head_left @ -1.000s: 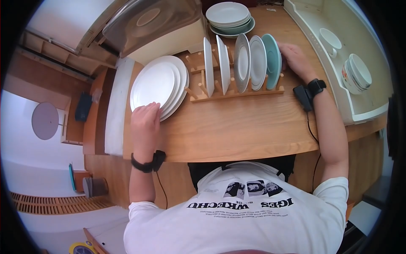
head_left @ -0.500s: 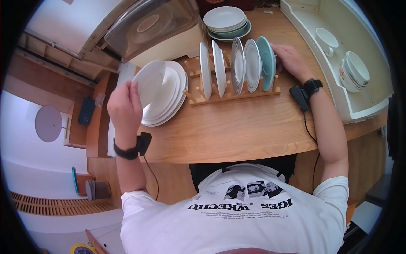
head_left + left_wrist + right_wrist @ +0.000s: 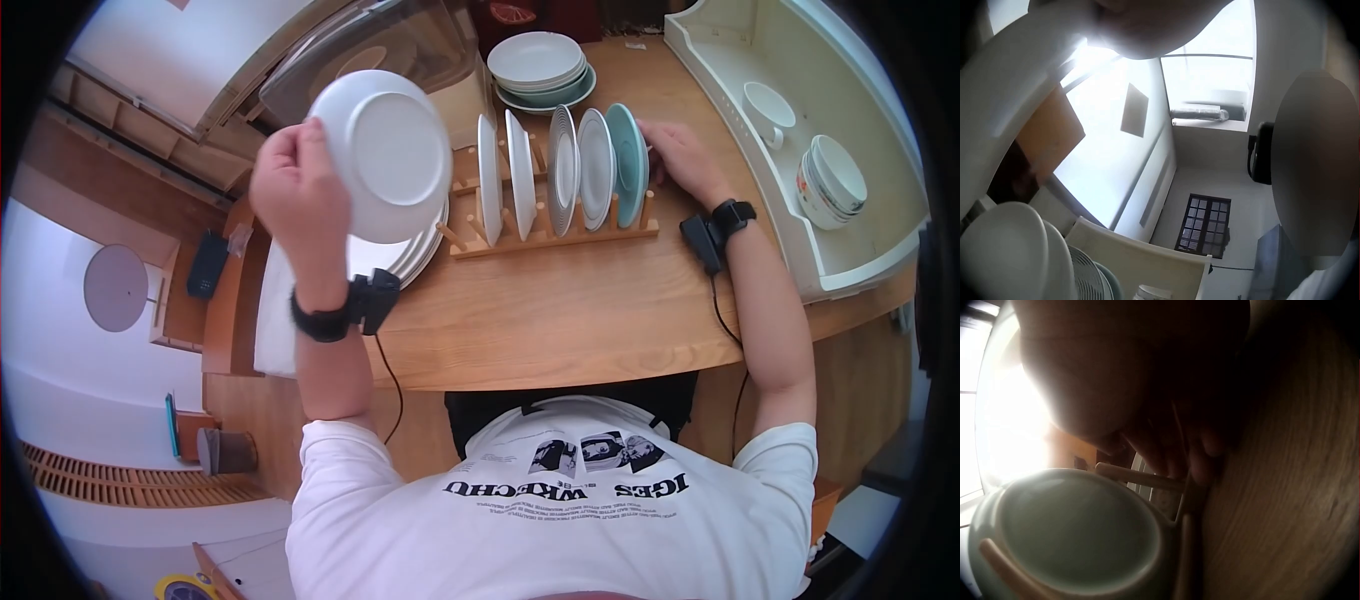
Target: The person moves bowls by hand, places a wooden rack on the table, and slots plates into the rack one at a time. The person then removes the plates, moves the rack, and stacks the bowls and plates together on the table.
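In the head view my left hand (image 3: 302,195) pinches the rim of a white plate (image 3: 400,150), raised and tilted with its foot ring facing the camera. Below it, more white plates (image 3: 425,255) lie stacked on the table, partly covered by the raised one. A wooden plate rack (image 3: 555,243) holds several plates on edge. Two white plates stand at its left, then a ringed plate (image 3: 562,170), a pale plate (image 3: 597,170) and a teal plate (image 3: 628,165). My right hand (image 3: 685,160) stays at the rack's right end, loosely bent fingers (image 3: 1200,462) close to the pegs.
A pile of bowls (image 3: 537,62) stands behind the rack. Along the right side is a cream tray (image 3: 850,262) with a white cup (image 3: 768,110) and stacked bowls (image 3: 832,180). A lidded box (image 3: 460,100) sits at the back left. Cables hang from both wrist cameras.
My left hand has lifted the top white plate off the stack and turned it so its underside faces the head camera. The right hand remains beside the rack's right end.
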Available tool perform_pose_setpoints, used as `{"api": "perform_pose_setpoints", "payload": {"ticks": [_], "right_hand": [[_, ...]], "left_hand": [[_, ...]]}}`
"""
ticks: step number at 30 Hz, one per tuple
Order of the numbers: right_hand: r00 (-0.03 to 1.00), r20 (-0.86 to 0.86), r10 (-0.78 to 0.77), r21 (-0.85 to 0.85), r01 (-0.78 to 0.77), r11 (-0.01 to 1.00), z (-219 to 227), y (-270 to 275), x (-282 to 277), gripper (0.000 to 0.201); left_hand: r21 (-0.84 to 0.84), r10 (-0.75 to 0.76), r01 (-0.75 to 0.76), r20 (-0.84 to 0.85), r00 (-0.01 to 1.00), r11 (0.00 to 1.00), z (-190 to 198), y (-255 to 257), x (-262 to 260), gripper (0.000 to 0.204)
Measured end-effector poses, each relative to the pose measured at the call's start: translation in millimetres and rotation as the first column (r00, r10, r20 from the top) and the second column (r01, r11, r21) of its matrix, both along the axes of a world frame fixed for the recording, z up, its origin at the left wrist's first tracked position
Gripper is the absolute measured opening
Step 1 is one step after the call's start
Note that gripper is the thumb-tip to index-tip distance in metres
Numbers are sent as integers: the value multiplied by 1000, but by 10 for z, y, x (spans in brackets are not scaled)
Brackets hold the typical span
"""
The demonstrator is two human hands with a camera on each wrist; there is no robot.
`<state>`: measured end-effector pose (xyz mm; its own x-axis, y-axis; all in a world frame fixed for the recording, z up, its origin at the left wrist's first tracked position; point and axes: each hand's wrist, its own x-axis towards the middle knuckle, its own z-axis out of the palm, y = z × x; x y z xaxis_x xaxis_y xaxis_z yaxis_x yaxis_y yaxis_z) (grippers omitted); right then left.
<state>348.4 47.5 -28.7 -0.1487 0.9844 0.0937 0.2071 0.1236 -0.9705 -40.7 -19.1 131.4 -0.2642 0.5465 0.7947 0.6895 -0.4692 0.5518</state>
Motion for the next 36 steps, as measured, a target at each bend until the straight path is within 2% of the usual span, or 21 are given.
{"api": "perform_pose_setpoints", "payload": {"ticks": [4, 9, 12, 15, 18, 21, 24, 30, 33, 36], "right_hand": [[1000, 1, -4, -12, 4, 1000, 0, 4, 4, 48], [1000, -21, -18, -18, 18, 1000, 3, -5, -15, 47], [1000, 7, -18, -31, 18, 999, 17, 1, -10, 46], [999, -39, -11, -18, 10, 1000, -51, 37, 10, 45], [999, -39, 4, -14, -5, 1000, -8, 17, 5, 44], [999, -31, 5, 0, -5, 1000, -38, 36, 22, 44], [999, -45, -22, 21, 23, 1000, -8, 3, -21, 43], [1000, -27, -1, 16, 1, 1000, -90, 56, 38, 44], [999, 30, -30, 40, 29, 999, -92, 73, 50, 43], [998, 13, -54, 17, 54, 998, -44, 17, -2, 43]], "left_hand": [[-35, -32, 27, -156, 987, 999, -262, 24, 307, 26], [36, -9, 20, -291, 957, 999, -555, 26, 470, 19], [76, 23, -2, -282, 959, 997, -585, -26, 439, 18], [77, 39, -23, -216, 976, 997, -522, -121, 420, 22], [143, 34, 2, -250, 968, 990, -572, -89, 395, 16], [127, 20, 11, -245, 969, 992, -632, -81, 361, 15], [122, 12, 9, -164, 986, 992, -685, -98, 317, 21], [189, 26, 3, -153, 988, 982, -716, -86, 309, 12], [223, 26, 23, -216, 976, 975, -786, -24, 319, 11], [192, -5, 49, -226, 974, 980, -872, 7, 356, 10]]}}
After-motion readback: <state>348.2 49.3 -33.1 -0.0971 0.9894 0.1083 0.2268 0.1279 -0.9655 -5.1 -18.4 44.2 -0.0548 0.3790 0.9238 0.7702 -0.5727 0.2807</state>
